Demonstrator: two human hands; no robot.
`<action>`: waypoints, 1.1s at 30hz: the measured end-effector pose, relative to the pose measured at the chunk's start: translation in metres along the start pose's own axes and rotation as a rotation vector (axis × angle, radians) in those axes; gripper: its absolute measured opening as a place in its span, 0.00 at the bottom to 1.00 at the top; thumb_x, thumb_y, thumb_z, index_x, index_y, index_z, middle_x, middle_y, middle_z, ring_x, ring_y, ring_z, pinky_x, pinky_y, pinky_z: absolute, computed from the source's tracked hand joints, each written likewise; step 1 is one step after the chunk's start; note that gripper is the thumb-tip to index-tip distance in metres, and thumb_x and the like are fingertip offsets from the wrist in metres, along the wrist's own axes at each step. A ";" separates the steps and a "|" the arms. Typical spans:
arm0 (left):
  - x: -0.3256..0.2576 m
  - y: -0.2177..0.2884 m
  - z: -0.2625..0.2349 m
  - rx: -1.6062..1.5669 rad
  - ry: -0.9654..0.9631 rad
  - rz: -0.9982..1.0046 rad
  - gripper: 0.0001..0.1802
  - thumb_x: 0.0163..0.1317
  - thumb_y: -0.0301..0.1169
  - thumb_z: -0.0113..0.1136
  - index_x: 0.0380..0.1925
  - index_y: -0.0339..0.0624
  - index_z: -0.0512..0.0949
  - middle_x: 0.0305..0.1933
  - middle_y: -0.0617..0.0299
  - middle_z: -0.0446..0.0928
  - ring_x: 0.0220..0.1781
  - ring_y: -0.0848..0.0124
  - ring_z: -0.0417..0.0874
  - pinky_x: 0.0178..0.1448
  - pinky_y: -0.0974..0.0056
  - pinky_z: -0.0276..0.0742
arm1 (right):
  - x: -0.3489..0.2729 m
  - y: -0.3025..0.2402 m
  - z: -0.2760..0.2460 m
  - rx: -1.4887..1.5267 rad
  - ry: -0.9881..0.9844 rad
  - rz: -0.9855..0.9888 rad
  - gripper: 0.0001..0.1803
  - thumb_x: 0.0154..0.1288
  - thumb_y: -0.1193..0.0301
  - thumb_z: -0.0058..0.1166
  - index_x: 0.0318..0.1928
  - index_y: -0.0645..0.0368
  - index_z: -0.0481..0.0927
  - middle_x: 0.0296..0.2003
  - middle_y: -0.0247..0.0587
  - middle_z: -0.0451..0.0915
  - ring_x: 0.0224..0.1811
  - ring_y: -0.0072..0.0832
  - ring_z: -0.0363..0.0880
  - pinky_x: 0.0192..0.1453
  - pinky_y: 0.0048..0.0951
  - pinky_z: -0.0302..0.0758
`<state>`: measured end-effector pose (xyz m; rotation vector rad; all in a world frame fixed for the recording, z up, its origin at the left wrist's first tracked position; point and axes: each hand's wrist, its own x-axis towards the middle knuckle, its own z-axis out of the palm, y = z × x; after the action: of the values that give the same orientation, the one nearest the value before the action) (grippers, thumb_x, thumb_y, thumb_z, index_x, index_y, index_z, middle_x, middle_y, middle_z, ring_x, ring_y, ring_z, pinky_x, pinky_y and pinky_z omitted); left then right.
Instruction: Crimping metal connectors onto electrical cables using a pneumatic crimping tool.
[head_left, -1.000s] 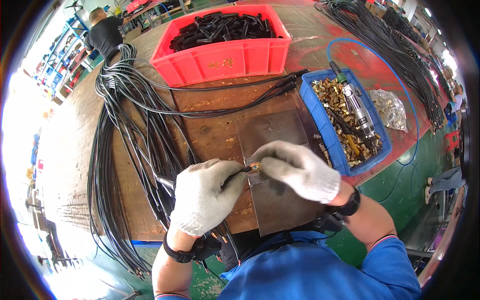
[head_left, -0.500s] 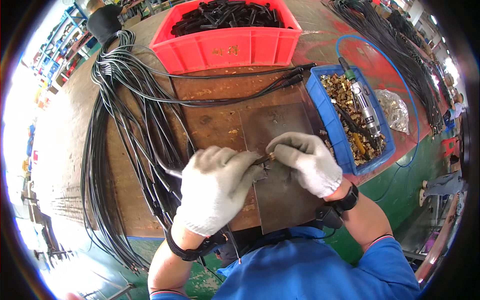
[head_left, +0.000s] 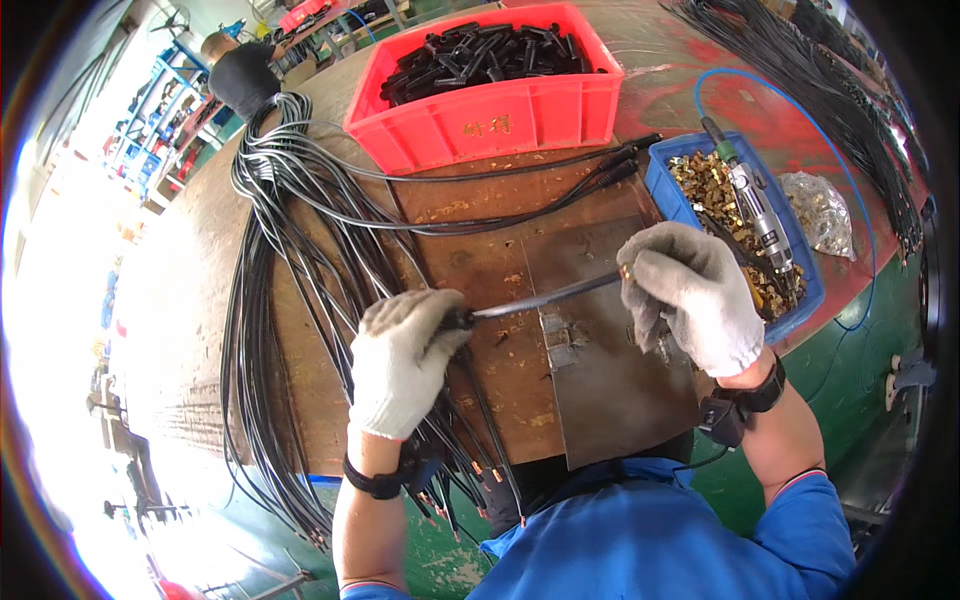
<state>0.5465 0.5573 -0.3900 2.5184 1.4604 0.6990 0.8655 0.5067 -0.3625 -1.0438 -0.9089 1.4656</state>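
A black cable (head_left: 545,300) is stretched between my two gloved hands above a dark metal plate (head_left: 625,400). My left hand (head_left: 400,355) is closed round the cable at a short black sleeve (head_left: 458,319), which pokes out between thumb and fingers. At the other end, my right hand (head_left: 700,295) pinches the cable tip, where a small brass-coloured bit (head_left: 626,271) shows at the fingertips. The fingers cover most of that tip. Beside my left hand, a thick bundle of black cables (head_left: 265,340) with bare copper ends hangs over the table's near edge.
A red bin (head_left: 540,115) of black sleeves stands at the back. On the right, a blue bin (head_left: 803,322) holds brass terminals and a silver air tool (head_left: 760,215) with a blue hose. Beyond lie a clear bag (head_left: 820,215) and more cables (head_left: 810,100). A person (head_left: 243,80) is far left.
My hands were close together over the plate and have drawn apart, the left going left and the right going right and up. The cable now shows stretched between them. The view has shifted slightly.
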 end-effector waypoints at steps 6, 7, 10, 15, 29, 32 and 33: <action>0.000 0.031 -0.007 -0.193 -0.047 0.049 0.21 0.56 0.26 0.77 0.52 0.39 0.88 0.48 0.50 0.89 0.57 0.48 0.89 0.66 0.50 0.82 | -0.020 -0.003 0.018 -0.289 -0.114 -0.165 0.10 0.80 0.76 0.63 0.56 0.66 0.84 0.38 0.37 0.89 0.35 0.17 0.88 0.40 0.21 0.84; -0.001 0.034 -0.006 -0.203 -0.052 0.038 0.21 0.57 0.25 0.76 0.53 0.39 0.88 0.47 0.50 0.89 0.55 0.50 0.90 0.64 0.52 0.83 | -0.022 -0.003 0.020 -0.344 -0.126 -0.232 0.09 0.79 0.77 0.64 0.55 0.66 0.84 0.38 0.37 0.89 0.36 0.17 0.88 0.40 0.21 0.84; -0.002 0.040 -0.007 -0.289 -0.079 -0.012 0.21 0.57 0.24 0.75 0.53 0.39 0.88 0.46 0.51 0.89 0.52 0.53 0.90 0.61 0.55 0.84 | -0.029 0.000 0.024 -0.434 -0.132 -0.384 0.09 0.74 0.79 0.68 0.51 0.61 0.84 0.35 0.36 0.89 0.34 0.17 0.88 0.37 0.24 0.82; -0.010 0.040 -0.001 -0.389 -0.053 -0.130 0.21 0.54 0.23 0.76 0.50 0.40 0.89 0.49 0.50 0.90 0.57 0.49 0.91 0.64 0.51 0.85 | -0.026 0.006 0.024 -0.742 -0.373 -0.880 0.15 0.66 0.76 0.72 0.52 0.55 0.86 0.40 0.38 0.89 0.35 0.39 0.91 0.37 0.37 0.86; -0.011 0.041 0.004 -0.328 0.057 -0.016 0.21 0.48 0.17 0.76 0.46 0.35 0.90 0.48 0.50 0.91 0.47 0.61 0.93 0.55 0.62 0.87 | -0.032 0.009 0.033 -0.712 -0.263 -0.967 0.16 0.62 0.75 0.77 0.49 0.56 0.87 0.41 0.40 0.90 0.34 0.38 0.92 0.36 0.36 0.87; -0.014 0.045 0.002 -0.343 0.035 -0.052 0.24 0.45 0.23 0.78 0.48 0.41 0.90 0.49 0.52 0.92 0.57 0.51 0.92 0.63 0.53 0.87 | -0.034 0.001 0.033 -0.700 -0.205 -0.825 0.16 0.62 0.76 0.80 0.48 0.56 0.87 0.38 0.41 0.92 0.35 0.39 0.93 0.38 0.36 0.87; -0.014 0.046 0.002 -0.362 0.022 -0.054 0.24 0.46 0.25 0.79 0.48 0.41 0.90 0.49 0.52 0.91 0.55 0.51 0.92 0.62 0.52 0.87 | -0.035 0.002 0.034 -0.643 -0.186 -0.758 0.16 0.63 0.76 0.80 0.48 0.56 0.87 0.38 0.41 0.92 0.35 0.38 0.93 0.37 0.35 0.87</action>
<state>0.5777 0.5223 -0.3798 2.1961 1.2690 0.8932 0.8347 0.4718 -0.3489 -0.8489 -1.7479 0.6366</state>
